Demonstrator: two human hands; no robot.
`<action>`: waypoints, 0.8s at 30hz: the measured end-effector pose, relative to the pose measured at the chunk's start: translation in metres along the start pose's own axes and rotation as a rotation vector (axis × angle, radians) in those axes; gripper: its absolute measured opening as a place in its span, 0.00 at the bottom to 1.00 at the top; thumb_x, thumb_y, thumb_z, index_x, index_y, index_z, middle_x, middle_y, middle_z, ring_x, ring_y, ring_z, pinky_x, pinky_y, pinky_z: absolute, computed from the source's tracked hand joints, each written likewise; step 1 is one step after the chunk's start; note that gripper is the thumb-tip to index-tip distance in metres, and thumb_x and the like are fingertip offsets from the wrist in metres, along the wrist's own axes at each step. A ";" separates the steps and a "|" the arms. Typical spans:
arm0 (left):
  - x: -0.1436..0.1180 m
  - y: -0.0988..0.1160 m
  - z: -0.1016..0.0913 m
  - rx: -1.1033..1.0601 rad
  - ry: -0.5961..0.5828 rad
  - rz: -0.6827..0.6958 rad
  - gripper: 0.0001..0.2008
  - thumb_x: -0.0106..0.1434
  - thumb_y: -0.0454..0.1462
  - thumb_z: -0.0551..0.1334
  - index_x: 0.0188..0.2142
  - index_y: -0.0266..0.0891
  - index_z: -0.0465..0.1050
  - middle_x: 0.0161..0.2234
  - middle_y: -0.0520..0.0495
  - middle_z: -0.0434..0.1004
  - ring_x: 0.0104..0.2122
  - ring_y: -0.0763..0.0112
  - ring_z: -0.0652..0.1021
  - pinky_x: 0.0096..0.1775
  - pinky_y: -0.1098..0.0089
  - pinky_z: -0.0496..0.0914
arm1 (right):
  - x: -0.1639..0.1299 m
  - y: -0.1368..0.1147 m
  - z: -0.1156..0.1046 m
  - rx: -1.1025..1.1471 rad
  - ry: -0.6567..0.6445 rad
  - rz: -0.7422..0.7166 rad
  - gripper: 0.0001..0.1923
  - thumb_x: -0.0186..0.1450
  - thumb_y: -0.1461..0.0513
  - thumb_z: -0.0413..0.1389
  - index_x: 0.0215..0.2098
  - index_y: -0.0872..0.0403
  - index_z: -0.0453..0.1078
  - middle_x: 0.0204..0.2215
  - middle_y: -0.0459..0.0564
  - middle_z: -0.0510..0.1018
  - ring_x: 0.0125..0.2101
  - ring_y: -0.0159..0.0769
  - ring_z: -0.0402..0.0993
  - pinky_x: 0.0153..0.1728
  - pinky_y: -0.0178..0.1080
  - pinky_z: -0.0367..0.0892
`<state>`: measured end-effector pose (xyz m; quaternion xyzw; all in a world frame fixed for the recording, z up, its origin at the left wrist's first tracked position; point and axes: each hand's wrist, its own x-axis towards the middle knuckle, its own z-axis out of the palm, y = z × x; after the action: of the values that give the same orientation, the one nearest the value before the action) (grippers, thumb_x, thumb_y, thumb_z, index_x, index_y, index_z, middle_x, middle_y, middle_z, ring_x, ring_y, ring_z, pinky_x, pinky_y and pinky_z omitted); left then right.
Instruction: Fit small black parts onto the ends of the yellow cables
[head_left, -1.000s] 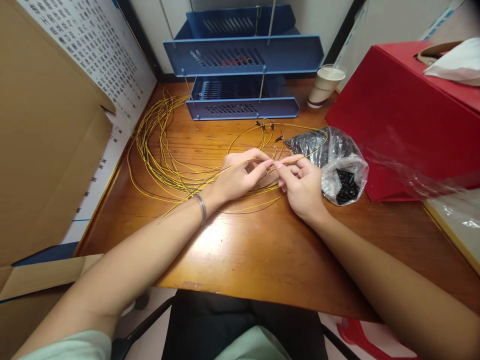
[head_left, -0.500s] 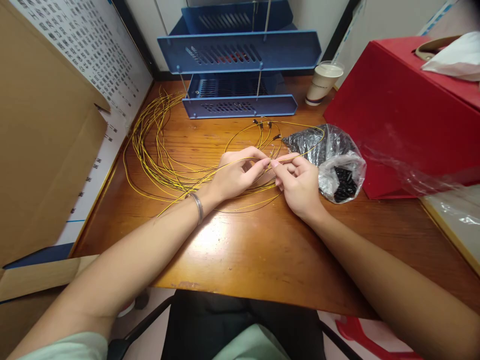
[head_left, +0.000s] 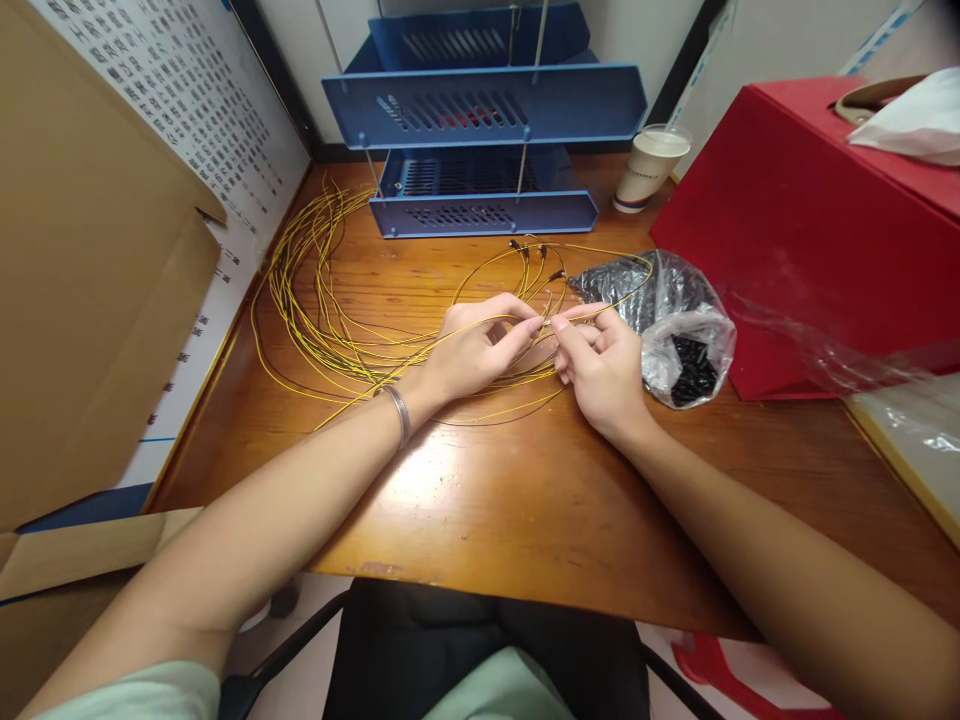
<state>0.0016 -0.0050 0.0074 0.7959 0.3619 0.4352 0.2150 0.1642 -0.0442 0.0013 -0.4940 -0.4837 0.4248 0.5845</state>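
Wooden table, blue rack behind: my left hand and right hand pinch a yellow wire over the loose coils. Fingertips have just parted slightly, baring the small spot I am working.

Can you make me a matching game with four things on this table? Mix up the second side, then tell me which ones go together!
Things:
1. wires
2. plastic bag
3. paper cup
4. rack

Descriptions:
A. cream-coloured, farther back than the bag
B. blue, with slotted sides
C. yellow and dark, some held in the left hand and right hand
D. see-through, open, with black pieces showing

Right pairs: 1-C, 2-D, 3-A, 4-B
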 end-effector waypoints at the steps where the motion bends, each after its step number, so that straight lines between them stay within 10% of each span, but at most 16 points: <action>1: 0.000 0.000 0.000 -0.001 0.002 -0.002 0.10 0.68 0.41 0.63 0.35 0.37 0.80 0.29 0.51 0.83 0.24 0.79 0.76 0.31 0.77 0.70 | 0.000 0.000 0.000 0.008 0.003 0.001 0.13 0.62 0.54 0.64 0.35 0.52 0.67 0.14 0.36 0.69 0.15 0.26 0.62 0.18 0.32 0.57; 24: 0.000 0.001 -0.001 -0.005 0.003 -0.017 0.10 0.68 0.42 0.63 0.36 0.38 0.81 0.32 0.52 0.84 0.26 0.78 0.78 0.33 0.77 0.70 | -0.001 -0.002 0.001 -0.037 -0.048 -0.013 0.16 0.61 0.51 0.66 0.34 0.54 0.69 0.15 0.37 0.69 0.15 0.25 0.61 0.19 0.32 0.55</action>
<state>0.0017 -0.0057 0.0087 0.7915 0.3678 0.4357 0.2201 0.1634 -0.0449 0.0031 -0.4912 -0.5088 0.4235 0.5661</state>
